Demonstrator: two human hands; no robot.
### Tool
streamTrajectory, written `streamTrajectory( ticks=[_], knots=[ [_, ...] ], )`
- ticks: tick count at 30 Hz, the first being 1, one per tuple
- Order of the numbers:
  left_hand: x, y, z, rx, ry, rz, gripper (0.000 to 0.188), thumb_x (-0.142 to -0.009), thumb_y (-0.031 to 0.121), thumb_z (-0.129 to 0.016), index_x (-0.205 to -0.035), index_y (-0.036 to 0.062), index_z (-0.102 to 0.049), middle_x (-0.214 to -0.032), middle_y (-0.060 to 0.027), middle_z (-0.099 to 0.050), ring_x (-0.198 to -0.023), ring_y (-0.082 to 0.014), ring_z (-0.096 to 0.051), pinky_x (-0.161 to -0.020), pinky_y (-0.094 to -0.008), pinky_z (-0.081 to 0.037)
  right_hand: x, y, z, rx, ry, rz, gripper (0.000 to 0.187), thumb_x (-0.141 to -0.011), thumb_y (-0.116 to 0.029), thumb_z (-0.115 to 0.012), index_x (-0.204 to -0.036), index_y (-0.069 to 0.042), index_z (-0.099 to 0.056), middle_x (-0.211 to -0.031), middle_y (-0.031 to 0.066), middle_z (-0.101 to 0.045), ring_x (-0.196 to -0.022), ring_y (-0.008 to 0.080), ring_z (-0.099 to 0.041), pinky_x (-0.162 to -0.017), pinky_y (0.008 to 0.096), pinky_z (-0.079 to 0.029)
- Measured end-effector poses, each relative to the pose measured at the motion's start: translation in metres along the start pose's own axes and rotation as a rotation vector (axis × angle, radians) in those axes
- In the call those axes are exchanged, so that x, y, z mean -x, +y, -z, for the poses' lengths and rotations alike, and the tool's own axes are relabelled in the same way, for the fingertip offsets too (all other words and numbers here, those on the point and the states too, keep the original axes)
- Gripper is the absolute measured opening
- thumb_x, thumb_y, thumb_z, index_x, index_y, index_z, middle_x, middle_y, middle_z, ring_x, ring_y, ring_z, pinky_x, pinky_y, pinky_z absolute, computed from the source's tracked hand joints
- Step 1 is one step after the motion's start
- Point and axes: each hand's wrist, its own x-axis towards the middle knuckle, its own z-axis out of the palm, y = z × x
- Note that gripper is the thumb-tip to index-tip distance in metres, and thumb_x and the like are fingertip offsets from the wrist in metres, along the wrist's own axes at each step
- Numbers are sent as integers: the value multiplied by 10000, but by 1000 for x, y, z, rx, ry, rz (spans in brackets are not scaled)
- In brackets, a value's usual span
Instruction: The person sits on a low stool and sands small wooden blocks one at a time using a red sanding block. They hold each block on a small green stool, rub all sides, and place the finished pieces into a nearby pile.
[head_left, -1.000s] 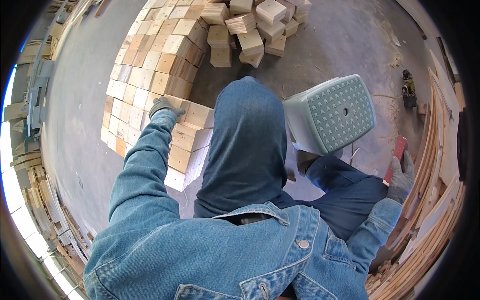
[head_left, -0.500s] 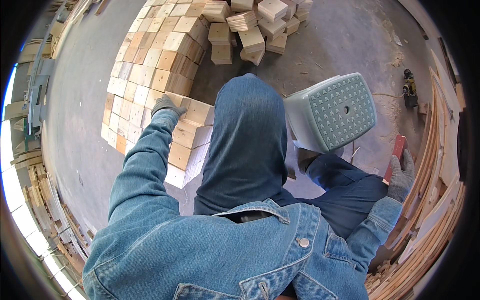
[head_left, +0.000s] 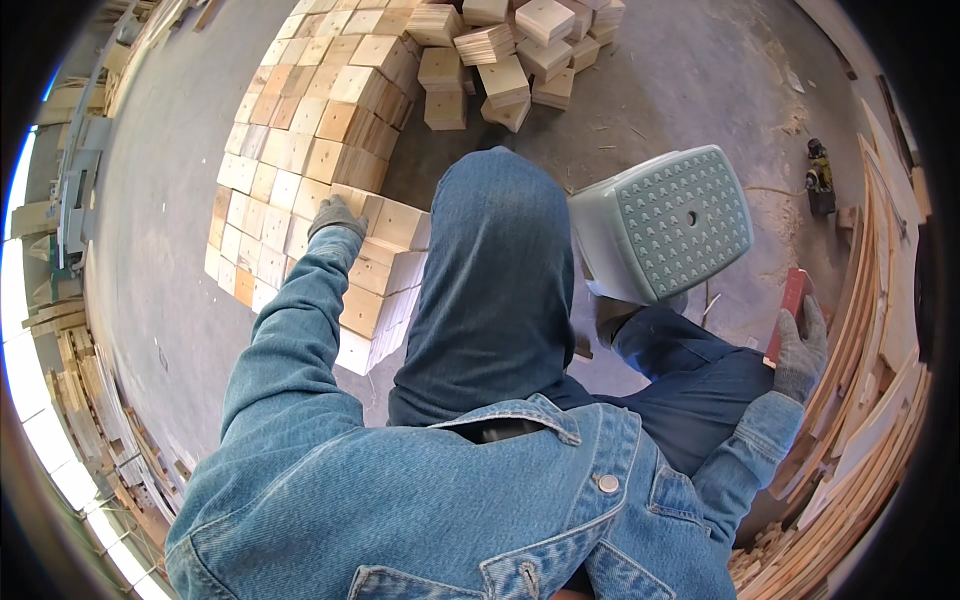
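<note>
My left hand (head_left: 338, 216), in a grey glove, lies on top of the near end of a row of pale wooden blocks (head_left: 397, 226). Its fingers are spread over the wood and grip nothing that I can see. Off to the right, my gloved right hand (head_left: 802, 350) is closed around a flat reddish-brown bar (head_left: 789, 312). It holds the bar beside my bent leg; the bar's lower part is partly covered by the hand.
A grey-green plastic stool (head_left: 690, 222) lies tipped on its side, right of my knee. Loose blocks (head_left: 504, 80) are heaped ahead. A cordless power tool (head_left: 820, 178) sits at the far right, near stacked boards (head_left: 868, 330). Long lumber (head_left: 95, 400) lines the left.
My left hand has shifted slightly on the blocks, its fingers drawn in a little. My right hand and the bar have barely moved.
</note>
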Motion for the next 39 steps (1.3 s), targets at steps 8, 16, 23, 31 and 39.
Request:
streamTrajectory(
  ticks=[8,16,23,31,39],
  knots=[
    [-17,-27,21,201,178,-53,867,-907,594,-758,-1506,-1,-560,-1485,-252,-621,-1427,-386,-555,-1211,-447,-434,-1,-1,-4,-37,-1,20,590,-940,-67,-816,-1478,22,-592,-1591,206,-522,-1439,304,-540,-1210,405,-454],
    [-56,-49,43,219,255,-333,762,-946,472,-750,-1575,116,-509,-1667,-157,-448,-1524,-336,-445,-1265,-430,-379,-1,-3,-7,-19,6,21,579,-937,-40,-812,-1472,20,-597,-1590,184,-530,-1434,296,-546,-1211,397,-457],
    [-47,-14,46,62,216,-467,678,-995,428,-708,-1595,190,-498,-1682,-73,-450,-1550,-297,-414,-1281,-409,-359,1,-7,-7,-35,-12,-3,591,-950,-64,-808,-1489,18,-581,-1586,181,-536,-1436,295,-545,-1196,390,-475],
    [-22,-12,23,-36,-23,-319,658,-1031,419,-635,-1607,144,-479,-1715,-86,-397,-1589,-282,-349,-1323,-396,-273,-1,2,-10,-52,-34,36,592,-948,-65,-811,-1485,27,-579,-1553,188,-566,-1418,289,-561,-1185,391,-482],
    [-20,1,30,-67,-44,-272,663,-1018,410,-622,-1597,115,-486,-1698,-100,-421,-1579,-289,-366,-1312,-399,-293,0,15,-13,-130,34,55,589,-884,-29,-860,-1426,23,-634,-1522,173,-595,-1400,273,-577,-1197,381,-466]
  ],
)
